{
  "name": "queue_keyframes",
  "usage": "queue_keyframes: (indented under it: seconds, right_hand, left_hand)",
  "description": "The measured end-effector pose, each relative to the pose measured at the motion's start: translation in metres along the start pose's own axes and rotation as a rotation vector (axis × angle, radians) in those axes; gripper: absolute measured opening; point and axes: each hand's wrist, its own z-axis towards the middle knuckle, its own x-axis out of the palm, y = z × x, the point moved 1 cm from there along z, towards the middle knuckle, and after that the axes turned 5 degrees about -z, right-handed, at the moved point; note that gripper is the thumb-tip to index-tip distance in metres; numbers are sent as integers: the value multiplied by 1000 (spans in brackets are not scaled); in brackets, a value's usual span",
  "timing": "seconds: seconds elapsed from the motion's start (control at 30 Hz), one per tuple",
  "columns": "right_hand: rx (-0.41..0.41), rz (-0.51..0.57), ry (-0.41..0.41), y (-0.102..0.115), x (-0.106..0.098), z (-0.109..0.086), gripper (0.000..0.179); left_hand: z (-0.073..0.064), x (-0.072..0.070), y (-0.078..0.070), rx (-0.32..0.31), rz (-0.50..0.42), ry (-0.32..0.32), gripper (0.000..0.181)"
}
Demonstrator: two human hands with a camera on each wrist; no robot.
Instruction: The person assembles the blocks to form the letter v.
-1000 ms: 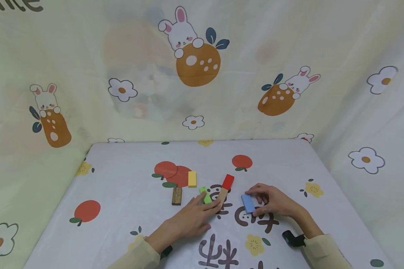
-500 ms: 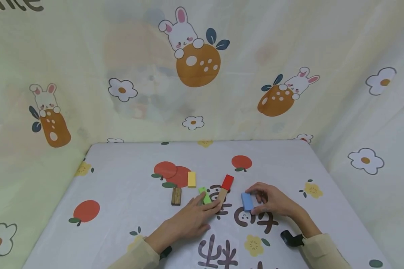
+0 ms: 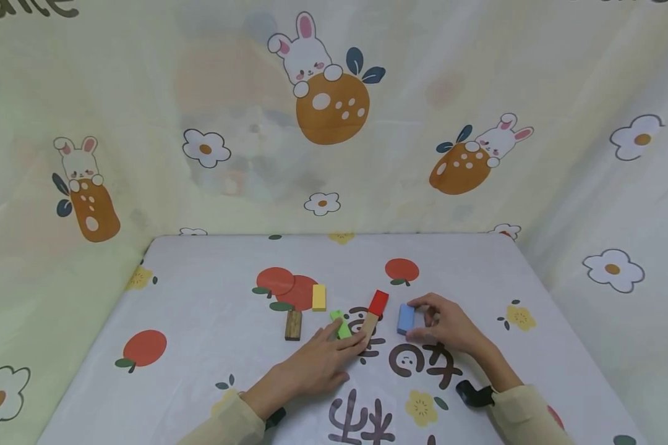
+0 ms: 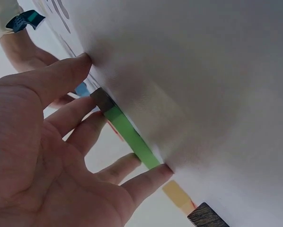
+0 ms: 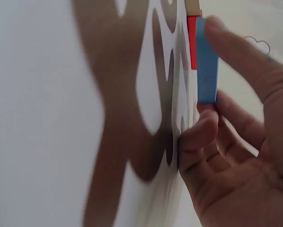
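Note:
My right hand [image 3: 451, 324] pinches a blue wooden block [image 3: 406, 319] by its two ends, thumb against one and a finger against the other, as the right wrist view [image 5: 207, 61] also has it. The blue block is right of a red block [image 3: 378, 302], with a gap between them. A plain wood block [image 3: 370, 322] touches the red one end to end in a slanted line. Over the near blocks lies my left hand [image 3: 316, 366], its fingers spread and fairly straight, fingertips touching the green block [image 4: 132, 137] and the plain wood block.
A yellow block [image 3: 319, 298] and a dark brown grained block [image 3: 293, 326] stand apart, left of the green one. Printed white cloth [image 3: 211, 334] covers the table, and a patterned curtain [image 3: 245, 204] rises along its back and sides.
My right hand has carried the blue block slightly away from me and leftward, nearer the red block, turning it a little. My left hand and the other blocks have stayed put.

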Motion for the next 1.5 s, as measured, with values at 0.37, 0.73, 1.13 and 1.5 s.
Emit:
queue_keyframes:
  seconds: [0.37, 0.73, 1.13, 1.5]
  right_hand:
    - [133, -37, -97, 5, 9, 19, 65]
    - [154, 13, -144, 10, 10, 37, 67]
    - [175, 37, -153, 11, 10, 55, 67]
    - [127, 17, -141, 14, 11, 67, 63]
  left_hand:
    - [2, 1, 1, -6, -2, 8, 76]
    - [2, 2, 2, -3, 1, 12, 77]
    - [2, 2, 2, 7, 7, 13, 76]
    - [3, 3, 3, 18, 17, 8, 75]
